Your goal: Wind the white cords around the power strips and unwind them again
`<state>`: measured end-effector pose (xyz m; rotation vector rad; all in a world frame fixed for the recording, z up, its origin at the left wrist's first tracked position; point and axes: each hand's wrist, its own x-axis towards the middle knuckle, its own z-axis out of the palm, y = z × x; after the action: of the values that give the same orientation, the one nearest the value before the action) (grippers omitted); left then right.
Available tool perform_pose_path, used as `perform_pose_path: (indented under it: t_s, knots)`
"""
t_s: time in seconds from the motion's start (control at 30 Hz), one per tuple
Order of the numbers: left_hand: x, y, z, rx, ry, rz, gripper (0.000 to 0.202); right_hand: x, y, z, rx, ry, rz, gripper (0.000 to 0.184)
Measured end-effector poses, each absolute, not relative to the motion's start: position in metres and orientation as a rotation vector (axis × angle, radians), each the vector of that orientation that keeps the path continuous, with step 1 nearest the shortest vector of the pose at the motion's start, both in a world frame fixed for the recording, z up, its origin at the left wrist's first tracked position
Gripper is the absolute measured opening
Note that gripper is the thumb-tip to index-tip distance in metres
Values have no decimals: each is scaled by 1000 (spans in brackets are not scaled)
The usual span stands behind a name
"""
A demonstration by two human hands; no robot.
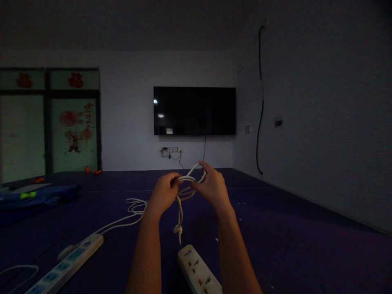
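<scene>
White cable (186, 178) in loose loops

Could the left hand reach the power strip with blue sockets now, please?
Probably yes, after letting go: the left hand holds the white cable, but nothing visible blocks its way to the power strip.

Covered, Cropped

We lose parts of the white cord (185, 178) behind the left hand (164, 189) and right hand (213, 186). Below the cord, our view's bottom edge crops the near power strip (198, 271) and, further left, the blue-socketed strip (65, 263). Right of the cord, specks (240, 219) are too small to identify.
</scene>
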<state>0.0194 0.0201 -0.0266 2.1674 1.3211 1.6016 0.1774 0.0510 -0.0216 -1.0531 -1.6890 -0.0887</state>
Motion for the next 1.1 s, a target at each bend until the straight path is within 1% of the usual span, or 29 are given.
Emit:
perform_pose_path:
  t_s: [0.57,0.7,0.87,1.1]
  knots:
    - [21,16,-24,2171,1367,1602,13,178,51,-21,-1106,-1713,-58,72]
    - [22,16,-24,2174,1381,1600,13,179,50,-20,-1116,-1717,-37,68]
    - [25,15,-23,2196,1388,1586,14,175,45,-18,-1176,-1741,-75,51]
    - [20,17,-25,2233,1437,1562,15,169,42,-17,-1180,-1757,-63,50]
